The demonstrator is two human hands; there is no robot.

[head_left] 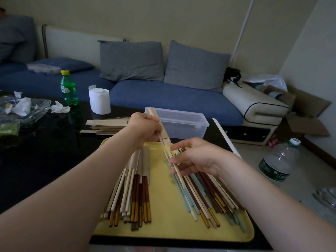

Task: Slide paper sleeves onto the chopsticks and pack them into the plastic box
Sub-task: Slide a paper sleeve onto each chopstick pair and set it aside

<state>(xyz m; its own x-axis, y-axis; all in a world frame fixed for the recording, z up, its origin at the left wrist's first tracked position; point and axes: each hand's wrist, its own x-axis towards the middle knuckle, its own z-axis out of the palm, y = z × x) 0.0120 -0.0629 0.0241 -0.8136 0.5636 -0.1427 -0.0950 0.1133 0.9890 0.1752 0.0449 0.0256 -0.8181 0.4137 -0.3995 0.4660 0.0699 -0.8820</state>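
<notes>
Yellow tray [169, 206] is holding 2 chopstick piles [131, 193]
Left hand [145, 128] is gripping a paper sleeve [154, 113]; right hand [196, 157] is pinching pale chopsticks [177, 172] at its mouth

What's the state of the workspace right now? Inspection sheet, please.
Surface: dark table, yellow tray on it.
Job's things: sleeved chopsticks on tray's left, bare chopsticks on right; spare sleeves beside plastic box, which looks empty.
Clutter: green bottle, tissue roll, crumpled tissues, glass dish.
Grippers: left hand holds a paper sleeve; right hand pinches pale chopsticks entering it.
Cables: nothing seen.
Surroundings: blue sofa, cardboard box, water bottle on floor.
</notes>
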